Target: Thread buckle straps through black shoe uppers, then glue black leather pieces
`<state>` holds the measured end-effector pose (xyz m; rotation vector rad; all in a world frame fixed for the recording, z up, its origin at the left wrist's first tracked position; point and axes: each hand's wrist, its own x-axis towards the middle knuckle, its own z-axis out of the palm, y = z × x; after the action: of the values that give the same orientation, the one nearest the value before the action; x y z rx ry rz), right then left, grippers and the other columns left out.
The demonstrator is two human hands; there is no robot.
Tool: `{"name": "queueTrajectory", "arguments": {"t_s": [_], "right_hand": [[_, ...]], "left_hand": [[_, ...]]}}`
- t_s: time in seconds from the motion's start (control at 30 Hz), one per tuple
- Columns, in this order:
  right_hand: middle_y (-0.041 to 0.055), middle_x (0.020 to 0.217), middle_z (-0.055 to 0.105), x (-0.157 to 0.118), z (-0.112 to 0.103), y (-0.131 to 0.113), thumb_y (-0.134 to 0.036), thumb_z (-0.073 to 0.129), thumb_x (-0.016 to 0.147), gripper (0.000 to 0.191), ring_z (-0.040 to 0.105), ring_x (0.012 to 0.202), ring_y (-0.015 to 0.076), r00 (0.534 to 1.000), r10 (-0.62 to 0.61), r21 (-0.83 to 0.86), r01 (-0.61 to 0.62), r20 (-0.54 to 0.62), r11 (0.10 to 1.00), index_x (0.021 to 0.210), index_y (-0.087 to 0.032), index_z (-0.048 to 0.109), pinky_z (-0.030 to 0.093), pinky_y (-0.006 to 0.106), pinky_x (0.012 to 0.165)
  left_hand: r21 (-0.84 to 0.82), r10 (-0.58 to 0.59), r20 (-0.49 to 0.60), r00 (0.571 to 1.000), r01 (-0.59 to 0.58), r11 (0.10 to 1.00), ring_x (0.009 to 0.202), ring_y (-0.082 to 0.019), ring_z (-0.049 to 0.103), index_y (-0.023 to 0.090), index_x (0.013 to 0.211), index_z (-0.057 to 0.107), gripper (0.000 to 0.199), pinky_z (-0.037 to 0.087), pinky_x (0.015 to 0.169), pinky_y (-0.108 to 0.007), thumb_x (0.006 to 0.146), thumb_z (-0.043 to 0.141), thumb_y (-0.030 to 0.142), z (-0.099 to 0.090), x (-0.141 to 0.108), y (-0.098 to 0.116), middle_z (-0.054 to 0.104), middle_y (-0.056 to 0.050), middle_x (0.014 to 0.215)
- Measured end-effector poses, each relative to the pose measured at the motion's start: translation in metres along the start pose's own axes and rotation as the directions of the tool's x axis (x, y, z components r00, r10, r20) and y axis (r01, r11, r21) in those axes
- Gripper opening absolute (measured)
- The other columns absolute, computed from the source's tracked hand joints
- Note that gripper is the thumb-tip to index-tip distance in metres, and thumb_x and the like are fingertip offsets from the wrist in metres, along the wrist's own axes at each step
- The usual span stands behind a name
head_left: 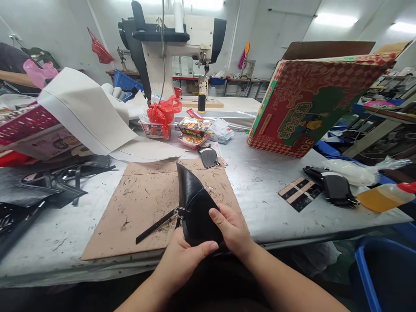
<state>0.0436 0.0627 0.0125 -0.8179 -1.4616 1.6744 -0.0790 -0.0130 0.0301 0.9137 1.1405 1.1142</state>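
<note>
A black leather shoe upper (196, 207), with a pointed end facing away, is held above the front part of a brown cardboard sheet (110, 221). My left hand (186, 260) grips its near lower edge, thumb on top. On its right side my right hand (231, 227) is closed, the thumb pressing the black leather. A thin black strap (154, 226) with a silver buckle (178, 212) hangs off the left side. The fingers under the leather are hidden.
Black leather pieces (48, 186) lie at the left. Behind are white sheets (87, 108), food packs (194, 126) and a sewing machine (182, 47). To the right stand a red carton (312, 108), a black pouch-like piece (338, 188) and a bottle of yellow liquid (385, 197).
</note>
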Motion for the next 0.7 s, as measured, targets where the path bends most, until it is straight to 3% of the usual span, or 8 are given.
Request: {"name": "queueTrajectory", "arguments": {"t_s": [0.07,0.13,0.23,0.37,0.57,0.7], "right_hand": [[-0.0013,0.063,0.053,0.004,-0.007,-0.008,-0.054,0.069,0.067,0.04,0.049,0.059,0.0136,0.984,0.097,0.168,-0.122,0.15,0.978,0.075,-0.017,0.057,0.039,0.026,0.057],[-0.0005,0.065,0.058,0.005,-0.013,-0.016,-0.047,0.074,0.065,0.036,0.053,0.063,0.0145,0.965,0.122,0.236,-0.177,0.231,0.955,0.078,-0.016,0.062,0.041,0.026,0.06],[0.0002,0.067,0.061,0.001,-0.017,-0.021,-0.041,0.075,0.065,0.03,0.056,0.066,0.0147,0.957,0.122,0.22,-0.182,0.262,0.958,0.077,-0.015,0.065,0.043,0.026,0.063],[0.0008,0.066,0.062,-0.008,-0.016,-0.017,-0.044,0.074,0.066,0.032,0.056,0.062,0.0144,0.968,0.159,0.221,-0.201,0.192,0.954,0.075,-0.015,0.066,0.043,0.027,0.06],[0.0006,0.064,0.06,-0.013,-0.014,-0.017,-0.044,0.075,0.065,0.032,0.052,0.059,0.0129,0.985,0.145,0.149,-0.158,0.092,0.976,0.069,-0.014,0.064,0.04,0.025,0.056],[-0.0014,0.056,0.057,-0.015,-0.01,-0.017,-0.042,0.076,0.064,0.032,0.048,0.05,0.0104,0.983,0.182,0.241,-0.183,0.029,0.953,0.062,-0.014,0.061,0.037,0.023,0.049]], "left_hand": [[0.131,-0.041,0.105,0.994,0.027,0.991,0.079,-0.022,0.063,0.014,0.083,0.07,0.022,0.049,0.072,-0.03,0.064,0.074,0.024,-0.007,0.0,0.005,0.07,-0.005,0.083],[0.199,-0.069,0.157,0.985,0.037,0.979,0.08,-0.023,0.062,0.014,0.083,0.069,0.026,0.048,0.071,-0.029,0.06,0.076,0.024,-0.011,0.001,0.011,0.069,-0.004,0.081],[0.096,-0.051,0.05,0.997,0.046,0.994,0.077,-0.022,0.061,0.014,0.081,0.068,0.03,0.047,0.069,-0.028,0.062,0.075,0.036,-0.011,0.002,0.014,0.067,-0.004,0.076],[-0.013,-0.112,-0.08,0.99,0.112,0.994,0.063,-0.017,0.057,0.013,0.07,0.064,0.031,0.044,0.06,-0.026,0.064,0.074,0.042,-0.004,0.002,0.01,0.063,-0.004,0.066],[-0.051,-0.086,-0.146,0.986,0.079,0.996,0.058,-0.012,0.051,0.014,0.067,0.062,0.032,0.039,0.055,-0.022,0.063,0.075,0.043,0.002,0.003,0.006,0.058,0.0,0.061],[-0.12,-0.089,-0.147,0.985,0.072,0.99,0.056,-0.011,0.049,0.014,0.065,0.061,0.031,0.039,0.055,-0.022,0.063,0.075,0.041,0.004,0.002,0.007,0.058,0.001,0.06]]}}
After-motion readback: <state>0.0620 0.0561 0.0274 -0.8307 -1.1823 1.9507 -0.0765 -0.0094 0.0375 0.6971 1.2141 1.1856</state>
